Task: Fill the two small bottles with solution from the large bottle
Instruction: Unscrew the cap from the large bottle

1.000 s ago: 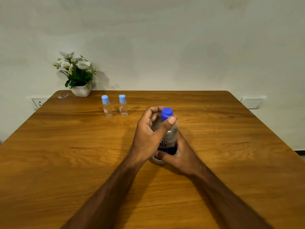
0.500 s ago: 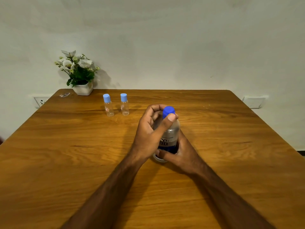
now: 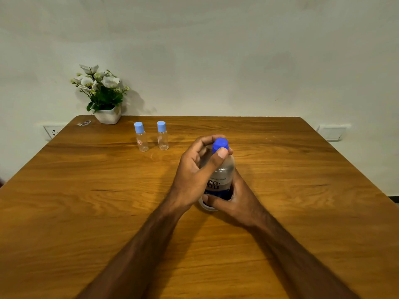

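The large bottle is standing upright on the tabletop just right of the frame's centre, and its blue cap is sitting on the neck, so the step in hand looks to be unscrewing that cap. The left hand is curling over the top, its thumb pressing the near side of the cap and its fingers wrapping round the far side, pinching it between them. The right hand is gripping the lower body, thumb across the front below the dark label and fingers curling behind, pinning the base to the wood. To do this well, the lower hand should be holding firm without squeezing, since a soft clear wall could push liquid up once the seal opens; the upper hand should be turning the cap squarely and lifting it straight off. How full the bottle is cannot be told. The two small bottles are standing well apart from it, toward the upper left of centre, side by side, both capped in pale blue and apparently empty, so they will need opening too. Beyond them, a potted plant is sitting at the tabletop's far left corner against the wall.
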